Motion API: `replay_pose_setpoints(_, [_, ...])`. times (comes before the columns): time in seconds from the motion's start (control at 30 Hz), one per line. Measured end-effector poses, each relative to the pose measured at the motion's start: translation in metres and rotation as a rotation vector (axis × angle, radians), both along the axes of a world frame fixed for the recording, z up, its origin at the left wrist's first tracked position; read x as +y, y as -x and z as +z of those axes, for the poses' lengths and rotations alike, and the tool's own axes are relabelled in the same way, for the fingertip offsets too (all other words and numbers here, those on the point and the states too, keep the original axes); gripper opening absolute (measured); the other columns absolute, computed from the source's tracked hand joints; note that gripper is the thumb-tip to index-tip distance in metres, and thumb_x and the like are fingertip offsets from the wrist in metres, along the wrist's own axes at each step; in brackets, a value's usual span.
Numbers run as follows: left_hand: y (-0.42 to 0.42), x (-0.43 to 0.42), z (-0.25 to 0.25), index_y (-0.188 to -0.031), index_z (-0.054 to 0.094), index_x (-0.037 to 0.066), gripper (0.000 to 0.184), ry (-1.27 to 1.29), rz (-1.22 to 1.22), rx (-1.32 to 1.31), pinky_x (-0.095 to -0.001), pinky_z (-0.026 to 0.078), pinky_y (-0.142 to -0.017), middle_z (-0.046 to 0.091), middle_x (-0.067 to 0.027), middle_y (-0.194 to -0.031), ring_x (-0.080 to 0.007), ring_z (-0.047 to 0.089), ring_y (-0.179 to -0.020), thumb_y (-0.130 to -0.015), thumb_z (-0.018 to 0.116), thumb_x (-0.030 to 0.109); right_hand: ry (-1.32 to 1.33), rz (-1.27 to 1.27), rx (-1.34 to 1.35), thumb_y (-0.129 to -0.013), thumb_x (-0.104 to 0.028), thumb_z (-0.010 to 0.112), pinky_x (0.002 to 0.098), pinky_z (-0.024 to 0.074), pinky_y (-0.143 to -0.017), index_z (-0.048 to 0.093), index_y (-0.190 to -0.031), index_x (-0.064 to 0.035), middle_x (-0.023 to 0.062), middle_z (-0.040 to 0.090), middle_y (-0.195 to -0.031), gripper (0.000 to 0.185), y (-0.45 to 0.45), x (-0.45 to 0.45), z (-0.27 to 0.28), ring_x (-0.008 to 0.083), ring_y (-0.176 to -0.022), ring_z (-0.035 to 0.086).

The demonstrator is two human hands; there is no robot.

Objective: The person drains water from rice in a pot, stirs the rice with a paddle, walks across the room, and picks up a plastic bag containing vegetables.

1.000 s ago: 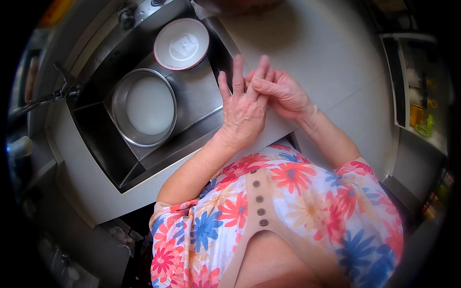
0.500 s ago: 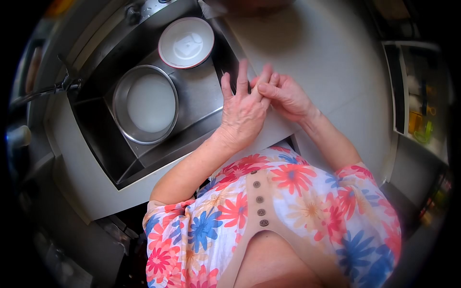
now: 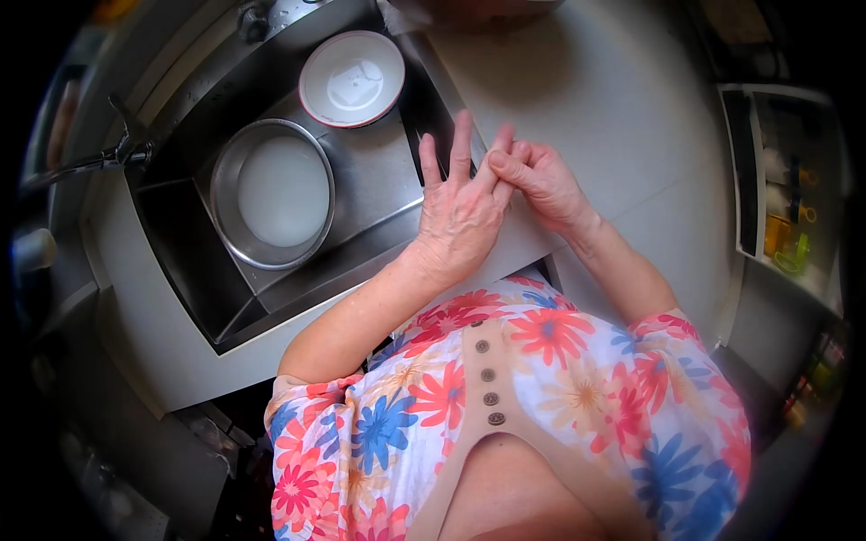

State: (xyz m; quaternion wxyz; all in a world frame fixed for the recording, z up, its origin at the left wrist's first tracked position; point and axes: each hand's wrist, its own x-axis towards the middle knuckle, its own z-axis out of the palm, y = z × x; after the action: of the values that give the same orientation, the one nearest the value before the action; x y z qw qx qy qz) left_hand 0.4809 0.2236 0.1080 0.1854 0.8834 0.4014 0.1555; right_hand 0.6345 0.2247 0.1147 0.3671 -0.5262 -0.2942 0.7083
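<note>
Pale, softly lit countertop (image 3: 631, 126)

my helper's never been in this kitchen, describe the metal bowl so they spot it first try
Look in the steel sink, beside the countertop. The metal bowl stands there, nearer the faucet than its neighbour. It holds cloudy whitish liquid, while the white bowl has a red rim.

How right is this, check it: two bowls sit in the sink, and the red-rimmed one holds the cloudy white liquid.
Wrong about the liquid: the head view shows the cloudy white liquid in the metal bowl, not in the red-rimmed bowl. Both bowls do sit in the sink.
</note>
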Motion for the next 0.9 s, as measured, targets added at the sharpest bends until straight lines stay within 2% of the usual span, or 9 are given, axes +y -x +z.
replay_pose_setpoints(0.1, [-0.001,0.000,-0.002,-0.135,0.043,0.017,0.061,-0.002,0.010,-0.006,-0.0611,0.009,-0.103,0.031,-0.0060,-0.144,-0.0412,0.011,-0.136,-0.076,0.055,0.009,-0.012,-0.015,0.006,-0.087,-0.023,0.064,0.0208,0.0414,-0.075,0.065,-0.089,-0.0021,-0.0013,0.061,-0.084,0.021,0.001,0.000,0.001,0.0045,-0.081,0.052])
replay_pose_setpoints(0.4, [-0.003,0.000,-0.002,-0.135,0.043,0.022,0.069,-0.019,0.054,-0.075,-0.0603,0.017,-0.101,0.023,-0.0067,-0.148,-0.0452,0.012,-0.134,-0.070,0.062,0.007,-0.042,-0.049,0.198,-0.089,-0.018,0.061,0.0194,0.0419,-0.072,0.065,-0.091,-0.0033,-0.0014,0.062,-0.084,0.016,0.000,0.001,-0.001,0.0044,-0.079,0.053])
replay_pose_setpoints(0.5, [0.001,0.004,0.002,-0.132,0.046,0.025,0.070,-0.001,0.044,-0.120,-0.0591,0.018,-0.101,0.022,-0.0080,-0.148,-0.0442,0.014,-0.134,-0.067,0.064,0.006,0.006,-0.012,0.256,-0.088,-0.019,0.062,0.0210,0.0434,-0.075,0.065,-0.094,-0.0017,0.0006,0.063,-0.087,0.018,0.002,0.004,0.006,0.0058,-0.081,0.055])
replay_pose_setpoints(0.6, [0.005,0.007,0.003,-0.123,0.054,0.026,0.062,0.024,0.045,-0.154,-0.0572,0.020,-0.100,0.024,-0.0107,-0.146,-0.0424,0.019,-0.132,-0.065,0.065,0.007,0.010,0.053,0.309,-0.087,-0.020,0.062,0.0234,0.0444,-0.080,0.064,-0.100,0.0000,0.0047,0.062,-0.098,0.024,0.002,0.005,0.007,0.0097,-0.086,0.056])
replay_pose_setpoints(0.8, [0.008,0.010,0.007,-0.105,0.063,0.023,0.047,-0.078,0.047,-0.266,-0.0491,0.025,-0.094,0.039,-0.0128,-0.126,-0.0338,0.035,-0.117,-0.061,0.065,0.008,-0.111,0.045,0.371,-0.089,-0.028,0.059,0.0273,0.0440,-0.087,0.054,-0.118,-0.0004,0.0095,0.057,-0.115,0.041,-0.007,0.008,0.002,0.0162,-0.100,0.055])
replay_pose_setpoints(0.9, [0.005,0.009,0.011,-0.104,0.064,0.024,0.046,-0.101,0.053,-0.285,-0.0461,0.026,-0.091,0.042,-0.0109,-0.117,-0.0304,0.039,-0.110,-0.061,0.064,0.008,-0.125,0.043,0.387,-0.090,-0.030,0.057,0.0277,0.0441,-0.087,0.051,-0.121,-0.0015,0.0087,0.058,-0.112,0.043,-0.015,0.012,0.004,0.0163,-0.101,0.054])
